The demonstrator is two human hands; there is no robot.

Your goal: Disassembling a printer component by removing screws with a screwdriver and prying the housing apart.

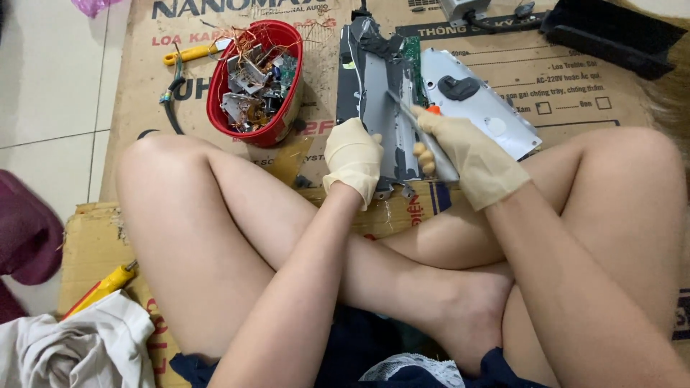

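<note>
You sit cross-legged on flattened cardboard (144, 79) with both hands in cream-coloured gloves. Your left hand (353, 159) rests palm-down on the near left edge of a grey metal chassis (381, 100), fingers curled over its rim, pressing rather than gripping. Your right hand (471, 158) is closed around a long grey tool (424, 136) with an orange part showing just above your fingers; the tool's tip lies on the chassis surface, angled up and to the left. The chassis lies flat on the cardboard straight ahead of your knees, with a green circuit board (412, 61) visible along its upper right side. A pale grey panel (489, 111) bearing a dark fitting lies touching the chassis on the right, partly beneath your right hand.

To the left of the chassis stands a red bowl (223, 86) filled with metal scraps, small components and loose copper wire. Beyond it lies a yellow-handled tool (188, 53). A second yellow tool (100, 289) lies by your left thigh, beside a crumpled white cloth (79, 345). A black casing (611, 32) sits at the upper right.
</note>
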